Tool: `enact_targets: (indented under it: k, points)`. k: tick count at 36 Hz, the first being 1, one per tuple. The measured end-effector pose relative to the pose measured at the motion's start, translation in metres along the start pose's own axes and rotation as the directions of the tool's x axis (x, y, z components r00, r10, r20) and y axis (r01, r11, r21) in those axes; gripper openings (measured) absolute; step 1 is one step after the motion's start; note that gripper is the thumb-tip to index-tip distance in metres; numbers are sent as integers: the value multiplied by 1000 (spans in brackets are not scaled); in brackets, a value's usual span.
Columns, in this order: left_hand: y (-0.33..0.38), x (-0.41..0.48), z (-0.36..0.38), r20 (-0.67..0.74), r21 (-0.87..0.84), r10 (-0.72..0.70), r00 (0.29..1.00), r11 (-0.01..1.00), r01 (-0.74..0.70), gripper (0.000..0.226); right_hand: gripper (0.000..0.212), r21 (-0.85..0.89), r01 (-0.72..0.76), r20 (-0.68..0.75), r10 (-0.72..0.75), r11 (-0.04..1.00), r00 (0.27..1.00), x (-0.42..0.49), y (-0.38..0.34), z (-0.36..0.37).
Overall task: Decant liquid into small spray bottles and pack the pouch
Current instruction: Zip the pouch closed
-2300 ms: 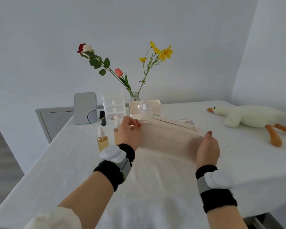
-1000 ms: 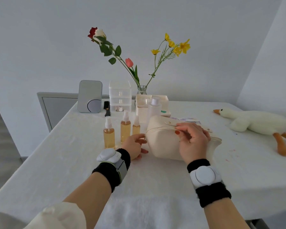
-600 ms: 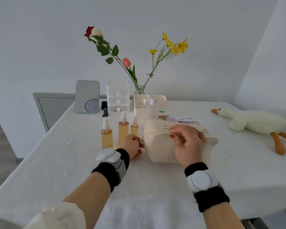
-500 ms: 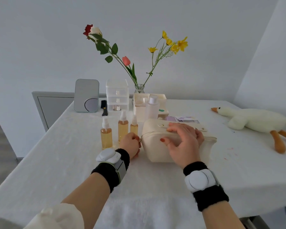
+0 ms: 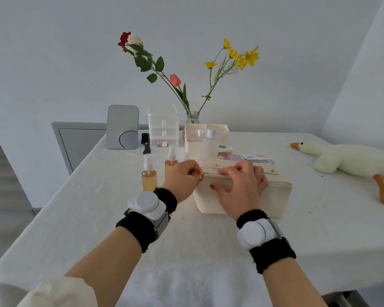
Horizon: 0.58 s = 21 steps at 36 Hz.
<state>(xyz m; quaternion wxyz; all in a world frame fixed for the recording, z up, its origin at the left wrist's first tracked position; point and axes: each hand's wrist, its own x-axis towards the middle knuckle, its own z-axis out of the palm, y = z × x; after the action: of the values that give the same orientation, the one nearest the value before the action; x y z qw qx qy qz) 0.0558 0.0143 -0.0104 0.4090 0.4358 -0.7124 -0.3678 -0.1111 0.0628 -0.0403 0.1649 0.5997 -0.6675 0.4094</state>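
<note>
We see the left hand (image 5: pixel 182 180) curled at the left end of the cream rectangular fabric pouch (image 5: pixel 273 196), its fingertips pinching the small gold zipper pull (image 5: pixel 200 176) there. The right hand (image 5: pixel 239 189) lies over the pouch's top with its fingers spread and lightly bent, pressing down, and its thumb flat on the front face. Two small clear spray bottles (image 5: pixel 149 176) of amber liquid stand just beyond the left knuckles on the white-clothed table (image 5: pixel 75 218).
</note>
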Motion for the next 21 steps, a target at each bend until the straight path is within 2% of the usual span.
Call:
enact_targets:
  k: [4, 10, 12, 17, 19, 21]
  points:
    - [7, -1, 5, -13, 120, 76, 997, 990, -74, 29, 27, 56, 52, -18, -51, 997, 999, 0, -10, 1]
    - [7, -3, 7, 9, 290, 134, 991, 948, -131, 17, 8, 108, 68, -25, -65, 992, 998, 1, -26, 7]
    - [4, -4, 5, -5, 253, 150, 989, 957, -143, 16, 6, 137, 70, -6, -69, 988, 998, 0, -24, 10]
    - [8, -12, 7, -32, -19, 130, 991, 991, -130, 14, 4, 279, 26, 25, -34, 960, 999, 1, -23, 9]
    - [10, -16, 11, -34, -11, 148, 988, 989, -148, 11, 6, 267, 18, 53, -33, 964, 998, 2, -24, 7]
    - [7, -18, 14, -41, 37, 166, 985, 986, -164, 22, 7, 244, 19, 79, -40, 970, 996, 3, -22, 6]
